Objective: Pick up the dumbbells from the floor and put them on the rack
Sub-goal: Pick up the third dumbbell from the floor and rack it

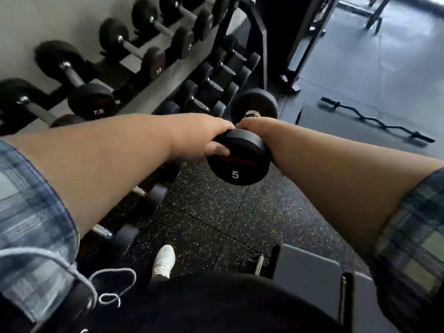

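Here both hands are clenched on one dumbbell (242, 145), which is up in the air at the centre of the view, above the speckled floor (216, 212). The left hand (201, 138) wraps its grip over the near round end, the one marked 5, with the thumb lying across its face. The right hand (258, 131) closes its grip on the bar just beyond that end; the far round end sticks out past the knuckles. To the left stands the rack (134, 102), its upper row carrying round dumbbells, some marked 7.5, and its lower row more dark ones. Near the rack's foot, two more dumbbells (134, 212) show under the left forearm. A white shoe (164, 260) is planted near the bottom. Far right, a curved bar (377, 120) lies on the floor, well apart.
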A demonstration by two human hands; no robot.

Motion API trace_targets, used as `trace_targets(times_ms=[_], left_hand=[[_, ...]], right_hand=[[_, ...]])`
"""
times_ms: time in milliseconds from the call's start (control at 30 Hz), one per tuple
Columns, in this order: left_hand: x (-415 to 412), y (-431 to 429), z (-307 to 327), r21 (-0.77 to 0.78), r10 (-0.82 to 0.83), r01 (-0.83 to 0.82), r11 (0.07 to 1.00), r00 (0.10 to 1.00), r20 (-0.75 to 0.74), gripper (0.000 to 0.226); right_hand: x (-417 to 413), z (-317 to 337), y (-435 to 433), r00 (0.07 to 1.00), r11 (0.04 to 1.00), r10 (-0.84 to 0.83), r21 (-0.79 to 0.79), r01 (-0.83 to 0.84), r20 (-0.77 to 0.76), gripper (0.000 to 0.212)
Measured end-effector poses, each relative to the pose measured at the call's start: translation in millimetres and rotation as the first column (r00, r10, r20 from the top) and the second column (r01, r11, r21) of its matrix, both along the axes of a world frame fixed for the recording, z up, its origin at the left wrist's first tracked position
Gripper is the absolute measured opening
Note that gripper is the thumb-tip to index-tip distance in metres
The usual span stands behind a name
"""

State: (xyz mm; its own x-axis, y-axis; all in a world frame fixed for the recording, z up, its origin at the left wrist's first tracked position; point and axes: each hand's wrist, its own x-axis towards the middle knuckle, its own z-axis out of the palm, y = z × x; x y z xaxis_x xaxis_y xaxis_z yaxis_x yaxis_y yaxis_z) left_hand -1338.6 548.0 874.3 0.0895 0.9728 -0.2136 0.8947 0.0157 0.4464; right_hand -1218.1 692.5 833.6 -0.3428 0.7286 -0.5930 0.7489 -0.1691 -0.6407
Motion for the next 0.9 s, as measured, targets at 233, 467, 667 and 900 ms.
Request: trace_targets(times_ms=[233, 467, 667, 900], left_hand=[[-48.9, -89.4, 13.3, 0.005, 0.289, -0.289, 0.957, 0.957, 0.003, 0.048], [-133.1, -194.0, -14.3, 0.013, 0.471, -0.472, 0.881, 0.880, 0.058, 0.044], [-235.6, -270.9, -33.6, 0.038, 0.541, -0.542, 0.840, 0.840, 0.030, 0.045], [-302.4, -317.0, -54.0, 0.024, 0.669, -0.670, 0.742, 0.743, 0.030, 0.044]], right_hand=[[-89.0, 17.8, -62.9, 0.957, 0.956, 0.291, -0.045, -0.291, -0.005, 0.019], [-214.5, -10.7, -153.8, 0.941, 0.914, 0.324, -0.224, -0.338, -0.096, 0.036], [-336.1, -33.4, -225.9, 0.926, 0.875, 0.358, -0.305, -0.377, -0.116, 0.037], [-437.5, -47.1, -276.0, 0.901, 0.794, 0.376, -0.426, -0.434, -0.217, 0.029]])
